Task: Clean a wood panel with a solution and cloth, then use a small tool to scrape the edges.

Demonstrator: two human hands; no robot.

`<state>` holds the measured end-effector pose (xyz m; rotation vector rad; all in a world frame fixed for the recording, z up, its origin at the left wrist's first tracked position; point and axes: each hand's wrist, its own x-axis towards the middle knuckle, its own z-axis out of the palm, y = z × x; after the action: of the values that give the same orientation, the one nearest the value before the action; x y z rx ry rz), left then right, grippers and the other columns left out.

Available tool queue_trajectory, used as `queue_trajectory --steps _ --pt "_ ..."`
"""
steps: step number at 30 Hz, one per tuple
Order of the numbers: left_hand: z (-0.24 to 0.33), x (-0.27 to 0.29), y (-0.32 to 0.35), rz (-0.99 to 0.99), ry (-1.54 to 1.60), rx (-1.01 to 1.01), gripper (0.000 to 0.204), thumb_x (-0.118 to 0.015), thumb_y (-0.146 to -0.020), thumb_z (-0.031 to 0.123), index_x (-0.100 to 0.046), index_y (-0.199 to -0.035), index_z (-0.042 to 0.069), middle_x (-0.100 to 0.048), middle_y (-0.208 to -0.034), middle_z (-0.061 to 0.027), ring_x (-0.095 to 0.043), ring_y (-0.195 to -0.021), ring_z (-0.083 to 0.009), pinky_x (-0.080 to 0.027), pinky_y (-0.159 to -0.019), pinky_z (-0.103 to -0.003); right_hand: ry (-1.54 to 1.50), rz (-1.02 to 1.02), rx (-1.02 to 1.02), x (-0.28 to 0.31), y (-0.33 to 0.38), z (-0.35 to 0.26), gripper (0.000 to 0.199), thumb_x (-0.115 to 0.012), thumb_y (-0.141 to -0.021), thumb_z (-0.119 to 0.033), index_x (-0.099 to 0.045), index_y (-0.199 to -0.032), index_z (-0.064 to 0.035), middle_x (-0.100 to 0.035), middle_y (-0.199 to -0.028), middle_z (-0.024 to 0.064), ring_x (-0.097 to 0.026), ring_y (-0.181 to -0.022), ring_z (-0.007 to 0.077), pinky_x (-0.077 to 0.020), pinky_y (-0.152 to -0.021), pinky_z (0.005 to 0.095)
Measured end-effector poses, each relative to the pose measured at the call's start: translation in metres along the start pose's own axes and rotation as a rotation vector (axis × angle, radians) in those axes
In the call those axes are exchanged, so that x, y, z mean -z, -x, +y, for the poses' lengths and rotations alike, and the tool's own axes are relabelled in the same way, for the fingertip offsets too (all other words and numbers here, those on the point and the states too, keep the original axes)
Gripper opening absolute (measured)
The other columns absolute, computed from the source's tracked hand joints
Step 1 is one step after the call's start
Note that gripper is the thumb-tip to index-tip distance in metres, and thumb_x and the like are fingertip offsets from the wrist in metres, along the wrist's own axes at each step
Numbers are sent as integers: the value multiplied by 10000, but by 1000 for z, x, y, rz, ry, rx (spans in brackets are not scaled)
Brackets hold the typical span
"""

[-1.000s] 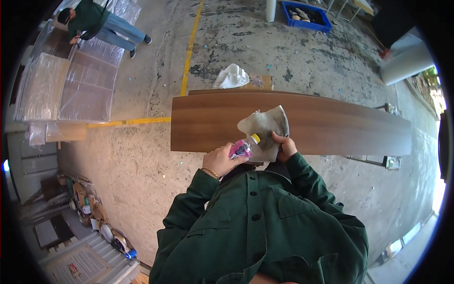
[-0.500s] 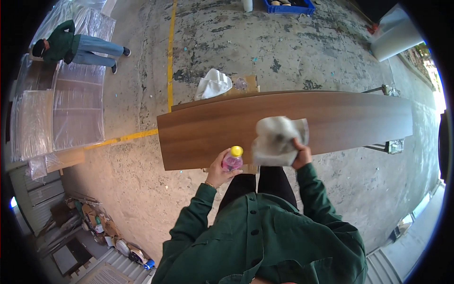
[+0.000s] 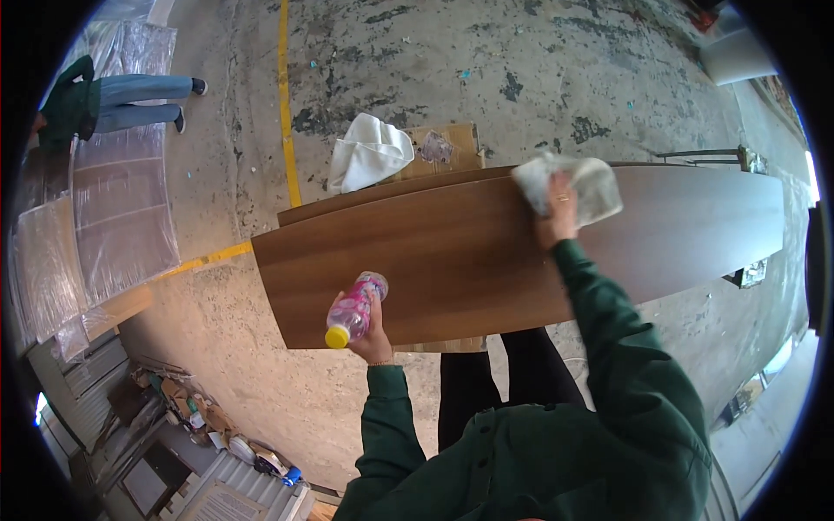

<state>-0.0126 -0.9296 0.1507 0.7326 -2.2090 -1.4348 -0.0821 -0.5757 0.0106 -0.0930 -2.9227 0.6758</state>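
Crumpled pale cloth [image 3: 580, 184] on brown board [image 3: 452, 260]; tilted pink yellow-capped bottle [image 3: 354, 310].

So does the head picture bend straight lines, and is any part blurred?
Head view: the long edges of the brown board curve toward the rim; corners are black; the right hand and its cloth look slightly smeared; light is even daylight.

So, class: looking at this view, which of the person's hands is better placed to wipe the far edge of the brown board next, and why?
Probably the right hand: it presses the pale cloth on the brown board at its far edge. The left hand grips a pink bottle over the near edge.
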Motion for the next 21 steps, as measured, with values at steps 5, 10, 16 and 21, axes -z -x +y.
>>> queue_trajectory --steps 5,10,16,21 --pt "-22 6 2 86 -10 -100 504 -722 -724 82 -406 -1112 18 -505 -1137 -134 -485 -1055 -244 -403 -938 -383 -246 -312 192 -37 -23 -206 742 -579 -630 -128 -353 -1329 -30 -302 -1407 176 -238 -1330 304 -211 -1070 451" --pt "-44 -8 1 42 17 -4 523 -734 -715 109 -433 -1133 19 -506 -1140 -116 -482 -1048 -231 -396 -941 -387 -276 -354 410 -66 -20 -244 621 -509 -727 -180 -379 -1316 -32 -292 -1430 127 -250 -1332 250 -173 -1097 392" --pt "-61 -2 -1 -82 -31 -70 549 -722 -718 112 -433 -1180 45 -500 -1183 -104 -468 -1113 -252 -361 -981 -385 -157 37 56 -7 -34 -68 670 -610 -576 -62 -493 -1235 -65 -487 -1265 162 -430 -1208 322 -349 -1012 410" --pt "-87 -14 6 -76 -18 -53 517 -679 -756 82 -424 -1204 35 -474 -1236 -105 -446 -1140 -247 -337 -999 -374 265 292 -128 60 -40 116 394 -534 -793 -39 -528 -1186 -46 -521 -1216 177 -466 -1154 333 -370 -975 410"
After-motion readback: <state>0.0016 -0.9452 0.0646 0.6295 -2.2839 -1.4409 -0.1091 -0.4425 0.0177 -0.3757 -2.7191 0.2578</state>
